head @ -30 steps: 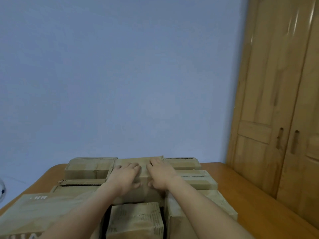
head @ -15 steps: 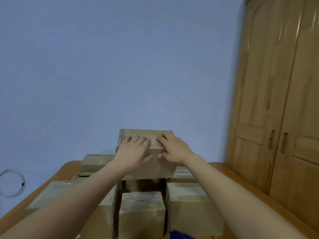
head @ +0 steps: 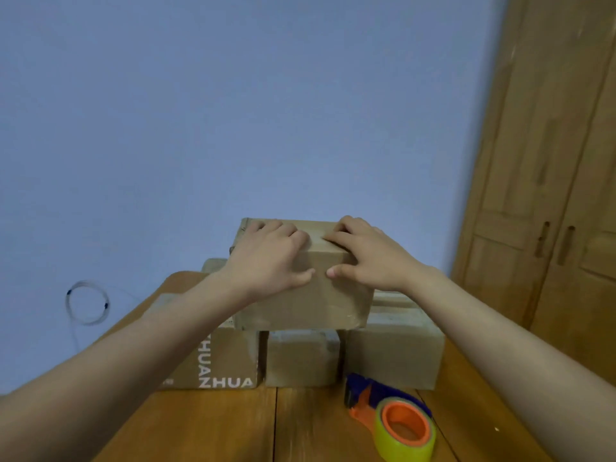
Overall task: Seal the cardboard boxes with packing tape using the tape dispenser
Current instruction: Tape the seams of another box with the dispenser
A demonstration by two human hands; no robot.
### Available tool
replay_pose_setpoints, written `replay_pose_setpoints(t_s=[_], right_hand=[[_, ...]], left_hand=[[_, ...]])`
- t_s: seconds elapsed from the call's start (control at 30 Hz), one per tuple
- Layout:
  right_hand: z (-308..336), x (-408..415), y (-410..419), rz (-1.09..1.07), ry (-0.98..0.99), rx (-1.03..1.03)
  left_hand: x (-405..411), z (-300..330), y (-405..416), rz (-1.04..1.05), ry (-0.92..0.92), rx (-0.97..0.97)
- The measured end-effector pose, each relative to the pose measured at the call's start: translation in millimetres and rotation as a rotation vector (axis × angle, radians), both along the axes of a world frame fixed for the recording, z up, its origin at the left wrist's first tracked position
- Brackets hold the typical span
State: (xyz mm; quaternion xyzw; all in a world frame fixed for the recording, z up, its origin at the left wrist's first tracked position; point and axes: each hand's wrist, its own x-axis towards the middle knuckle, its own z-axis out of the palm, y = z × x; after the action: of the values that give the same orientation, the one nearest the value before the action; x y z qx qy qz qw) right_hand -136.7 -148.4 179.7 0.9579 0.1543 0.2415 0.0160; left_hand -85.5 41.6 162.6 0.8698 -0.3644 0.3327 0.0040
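Observation:
A brown cardboard box [head: 310,301] hangs above a row of other boxes, held between both hands. My left hand [head: 270,258] grips its left half, fingers over the top and thumb on the near face. My right hand [head: 370,258] grips the right half the same way. The two thumbs almost meet at the middle of the near face. A tape dispenser [head: 390,415] with a blue body, an orange hub and a yellowish tape roll lies on the wooden table [head: 216,425] at the front right, untouched.
Under the held box stand three boxes side by side: one printed "ZHUA" [head: 230,361], a small one [head: 301,360] and a larger one [head: 393,355], with more behind. A wooden wardrobe [head: 550,195] stands at the right. A coiled wire [head: 87,302] hangs at the left.
Both hands have lifted the box off the stack and brought it up and nearer. The view has tilted down, so the front boxes and the tape dispenser now show.

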Motion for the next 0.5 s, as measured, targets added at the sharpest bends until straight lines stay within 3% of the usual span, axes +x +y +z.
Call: replay_pose_setpoints(t_s=[0.5], right_hand=[[-163,-47,37,0.077,0.247,0.134]], left_hand=[[-58,-157,48,0.028,0.236,0.042]])
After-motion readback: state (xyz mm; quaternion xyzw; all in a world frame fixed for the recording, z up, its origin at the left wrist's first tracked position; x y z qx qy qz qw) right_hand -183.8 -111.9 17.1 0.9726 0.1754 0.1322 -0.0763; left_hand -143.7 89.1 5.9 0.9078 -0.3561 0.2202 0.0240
